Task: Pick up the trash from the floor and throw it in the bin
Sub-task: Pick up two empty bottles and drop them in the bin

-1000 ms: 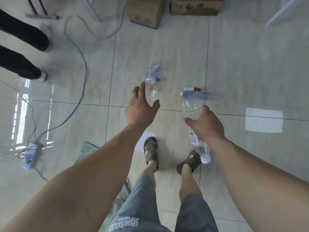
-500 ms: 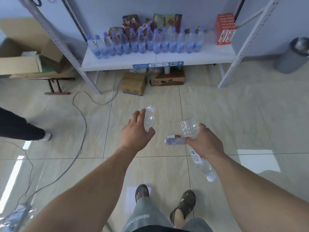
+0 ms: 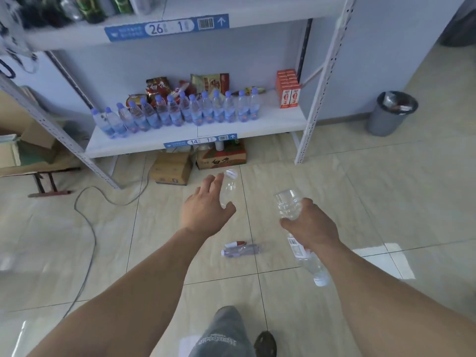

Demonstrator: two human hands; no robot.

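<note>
Mid-task: left hand gripped 1 bottle, right hand gripped another; a third bottle lay on the floor, bin well apart.

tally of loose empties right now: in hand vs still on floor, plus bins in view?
Empty bottles in hand: 2 (left hand holds small bottle; right hand holds large bottle)
Trash on floor: 2 (crushed bottle, red-and-white piece)
Bin: 1
Total: 5

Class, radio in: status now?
Left hand, right hand each grip an empty bottle. Bottle on floor. Bin far right, path open.
</note>
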